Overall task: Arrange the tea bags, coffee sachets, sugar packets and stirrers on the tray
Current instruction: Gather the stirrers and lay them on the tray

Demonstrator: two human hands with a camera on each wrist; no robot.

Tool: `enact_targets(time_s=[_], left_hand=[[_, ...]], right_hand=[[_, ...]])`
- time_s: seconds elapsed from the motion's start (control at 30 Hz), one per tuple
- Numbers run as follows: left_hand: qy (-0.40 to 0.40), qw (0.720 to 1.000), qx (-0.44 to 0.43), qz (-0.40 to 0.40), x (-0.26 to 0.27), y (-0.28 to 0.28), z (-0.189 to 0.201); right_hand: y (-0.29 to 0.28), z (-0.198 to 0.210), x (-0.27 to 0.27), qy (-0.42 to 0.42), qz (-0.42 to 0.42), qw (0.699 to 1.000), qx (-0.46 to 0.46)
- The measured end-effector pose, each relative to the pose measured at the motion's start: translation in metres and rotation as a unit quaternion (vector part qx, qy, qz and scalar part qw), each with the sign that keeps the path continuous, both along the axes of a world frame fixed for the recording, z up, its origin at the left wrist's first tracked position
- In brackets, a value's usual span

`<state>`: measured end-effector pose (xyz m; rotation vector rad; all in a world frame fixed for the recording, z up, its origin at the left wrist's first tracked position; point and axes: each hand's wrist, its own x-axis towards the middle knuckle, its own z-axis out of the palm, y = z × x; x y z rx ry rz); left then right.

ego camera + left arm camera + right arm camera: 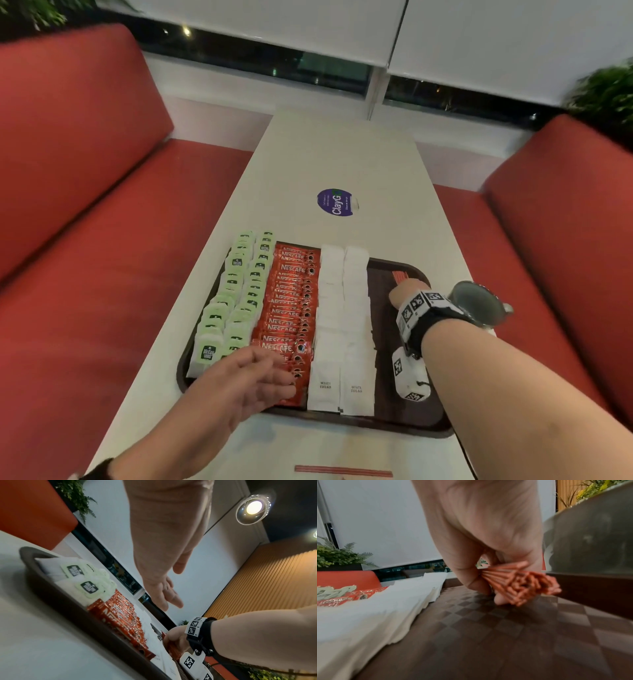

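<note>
A dark brown tray [394, 426] lies on the white table. On it, from left to right, run two columns of green tea bags [239, 294], a column of red coffee sachets [291, 305] and two columns of white sugar packets [342, 325]. My right hand [406, 291] grips a bundle of red stirrers [522, 584], their ends low over the tray's bare right strip [488, 635]. My left hand [260, 377] hovers with fingers spread over the near end of the coffee sachets, holding nothing. A few more stirrers [342, 471] lie on the table in front of the tray.
A round grey metal container [479, 303] stands just past the tray's right rim, close to my right wrist. A purple round sticker [334, 202] sits on the table beyond the tray. Red sofas [85, 240] flank the narrow table on both sides.
</note>
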<state>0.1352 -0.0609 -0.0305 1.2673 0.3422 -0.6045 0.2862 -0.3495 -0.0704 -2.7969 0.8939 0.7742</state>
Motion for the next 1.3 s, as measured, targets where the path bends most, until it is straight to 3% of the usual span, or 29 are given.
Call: enact_targets(time_s=[0.2,0.5,0.6,0.7,0.77,0.87,0.97,1.03,1.1,1.2,1.3], left_hand=[[0.030,0.999,0.005,0.018,-0.002,0.010,-0.003],[0.029,0.999,0.016,0.026,-0.011,0.013,-0.001],[0.015,0.999,0.021,0.026,-0.017,0.015,0.000],[-0.002,0.999,0.029,0.029,-0.023,0.017,0.003],[-0.009,0.999,0.029,0.032,-0.027,0.019,0.005],[-0.027,0.999,0.039,0.020,-0.035,0.019,0.006],[-0.079,0.988,0.121,-0.046,-0.044,0.009,0.003],[-0.154,0.949,0.234,-0.145,-0.051,-0.002,0.000],[-0.232,0.874,0.336,-0.264,-0.058,-0.019,0.000],[-0.328,0.738,0.433,-0.400,-0.063,-0.052,-0.015],[-0.389,0.605,0.514,-0.468,-0.060,-0.079,-0.041]], right_hand=[[0.003,0.011,0.004,0.050,0.097,0.992,-0.060],[-0.002,0.017,-0.002,0.080,0.165,0.979,-0.088],[-0.004,0.033,-0.006,0.031,0.146,0.988,-0.043],[-0.005,0.064,-0.013,-0.093,0.061,0.992,0.067],[-0.011,0.088,-0.032,-0.184,0.013,0.973,0.137],[-0.012,0.119,-0.099,-0.252,0.083,0.948,0.176],[-0.005,0.118,-0.183,-0.157,0.201,0.951,0.174],[0.001,0.095,-0.229,-0.034,0.249,0.957,0.145],[0.010,0.064,-0.266,0.037,0.251,0.958,0.133],[0.031,0.029,-0.301,0.024,0.238,0.963,0.128],[0.048,0.008,-0.313,-0.021,0.248,0.963,0.104]])
